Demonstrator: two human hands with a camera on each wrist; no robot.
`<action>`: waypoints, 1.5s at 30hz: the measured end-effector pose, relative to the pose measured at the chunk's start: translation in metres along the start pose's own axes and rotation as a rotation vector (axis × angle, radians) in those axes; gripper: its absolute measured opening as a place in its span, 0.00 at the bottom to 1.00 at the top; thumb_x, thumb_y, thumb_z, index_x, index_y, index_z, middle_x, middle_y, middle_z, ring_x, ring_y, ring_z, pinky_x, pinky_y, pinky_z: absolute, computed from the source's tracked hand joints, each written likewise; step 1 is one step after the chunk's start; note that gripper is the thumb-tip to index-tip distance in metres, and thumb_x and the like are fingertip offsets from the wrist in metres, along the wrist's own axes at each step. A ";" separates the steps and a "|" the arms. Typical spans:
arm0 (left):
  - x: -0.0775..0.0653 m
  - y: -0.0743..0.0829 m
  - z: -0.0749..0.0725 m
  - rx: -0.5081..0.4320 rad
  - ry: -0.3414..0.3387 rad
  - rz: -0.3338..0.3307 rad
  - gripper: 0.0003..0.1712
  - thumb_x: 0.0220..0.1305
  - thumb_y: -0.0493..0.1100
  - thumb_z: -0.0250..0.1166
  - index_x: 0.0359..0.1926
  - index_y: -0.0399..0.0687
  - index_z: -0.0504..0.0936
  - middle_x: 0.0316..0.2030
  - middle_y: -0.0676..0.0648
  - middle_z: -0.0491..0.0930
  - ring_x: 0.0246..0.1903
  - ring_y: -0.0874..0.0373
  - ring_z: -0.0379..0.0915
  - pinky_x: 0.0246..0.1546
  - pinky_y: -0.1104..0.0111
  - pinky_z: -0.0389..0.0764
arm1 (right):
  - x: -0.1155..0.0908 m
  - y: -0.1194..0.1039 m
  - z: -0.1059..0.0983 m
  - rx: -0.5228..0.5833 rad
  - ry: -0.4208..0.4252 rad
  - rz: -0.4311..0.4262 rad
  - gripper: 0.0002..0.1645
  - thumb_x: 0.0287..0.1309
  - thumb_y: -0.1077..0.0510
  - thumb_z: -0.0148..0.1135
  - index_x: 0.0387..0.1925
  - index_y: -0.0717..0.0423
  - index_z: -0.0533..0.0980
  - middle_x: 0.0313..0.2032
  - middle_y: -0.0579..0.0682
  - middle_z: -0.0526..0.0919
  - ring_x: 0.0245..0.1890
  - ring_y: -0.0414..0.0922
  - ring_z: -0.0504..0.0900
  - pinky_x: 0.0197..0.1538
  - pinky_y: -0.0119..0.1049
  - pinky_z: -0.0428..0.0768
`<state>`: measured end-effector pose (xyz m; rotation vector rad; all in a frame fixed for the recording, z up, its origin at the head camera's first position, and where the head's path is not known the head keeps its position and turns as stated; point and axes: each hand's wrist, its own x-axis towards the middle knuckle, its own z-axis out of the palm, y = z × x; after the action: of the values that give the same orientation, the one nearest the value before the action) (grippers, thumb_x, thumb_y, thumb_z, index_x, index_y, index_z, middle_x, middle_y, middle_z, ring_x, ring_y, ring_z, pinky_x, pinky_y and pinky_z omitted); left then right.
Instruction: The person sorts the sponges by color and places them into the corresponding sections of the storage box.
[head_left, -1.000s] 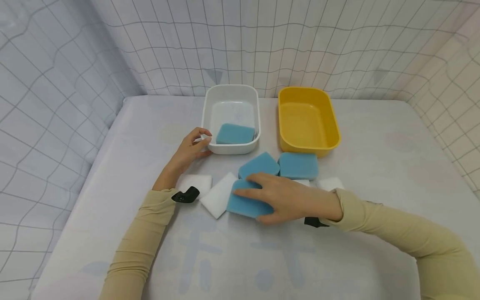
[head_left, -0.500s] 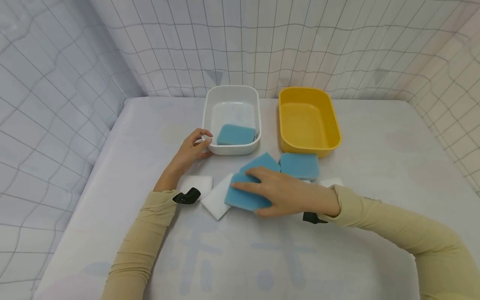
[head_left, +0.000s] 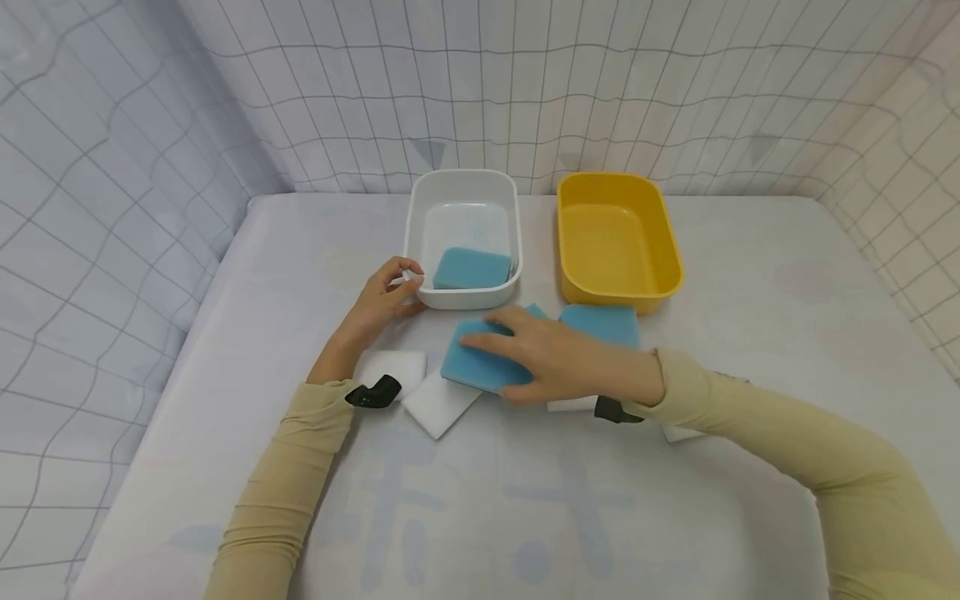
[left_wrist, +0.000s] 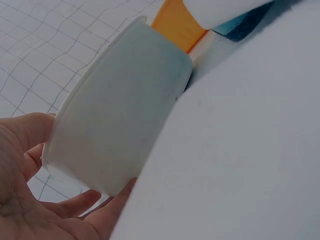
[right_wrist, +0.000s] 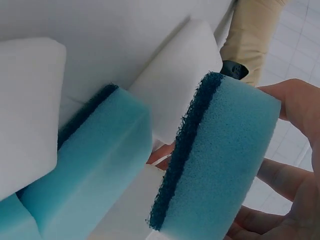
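Observation:
My right hand (head_left: 551,354) grips a blue scouring sponge (head_left: 480,360) by its edges, thumb on the near side and fingers on the far side. In the right wrist view, this sponge shows a dark scouring layer (right_wrist: 182,150) and appears raised over the others. My left hand (head_left: 378,300) holds the front left corner of a white plastic tub (head_left: 461,217), its thumb at the rim in the left wrist view. One blue sponge (head_left: 472,268) lies inside that tub. Partly hidden behind my right hand lies another blue sponge (head_left: 536,311).
A yellow tub (head_left: 618,250) stands right of the white one, with a blue sponge (head_left: 600,323) at its front. White foam blocks lie about the table: one by my left wrist (head_left: 393,367), a tilted block (head_left: 438,404), and others partly covered by my right arm (head_left: 750,417).
My right hand has moved the blue sponge away from me, towards the white tub, and it now covers more of the sponge behind. My left hand stays at the tub's corner.

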<state>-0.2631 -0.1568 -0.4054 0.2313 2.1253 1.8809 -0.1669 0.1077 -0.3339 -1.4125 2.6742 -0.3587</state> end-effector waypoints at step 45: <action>0.002 -0.005 -0.002 0.000 -0.002 0.015 0.05 0.69 0.47 0.52 0.44 0.57 0.67 0.52 0.50 0.54 0.56 0.53 0.65 0.50 0.69 0.80 | 0.045 0.052 -0.032 -0.051 0.128 0.085 0.36 0.54 0.50 0.62 0.65 0.51 0.64 0.60 0.65 0.66 0.56 0.56 0.71 0.60 0.47 0.74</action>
<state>-0.2652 -0.1588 -0.4106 0.2496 2.1282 1.8889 -0.2401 0.1039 -0.3150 -1.3265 2.8545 -0.3894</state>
